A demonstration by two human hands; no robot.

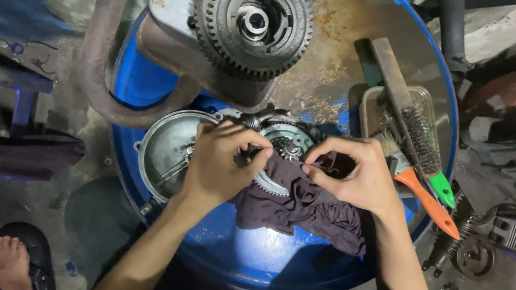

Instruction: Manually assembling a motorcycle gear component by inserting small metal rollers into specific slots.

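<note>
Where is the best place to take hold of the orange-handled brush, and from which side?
Probably by the orange handle near its free lower-right end, coming from the right. The bristle end lies up-left against the small tray, close to the right hand, and the green-handled wire brush lies alongside above.

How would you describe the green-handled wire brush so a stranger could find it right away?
Start at the blue drum used as a workbench. On its right edge sits a shallow tray holding two brushes. The wire brush has dark metal bristles and a green handle tip, unlike the orange-handled paintbrush beside it.
</note>
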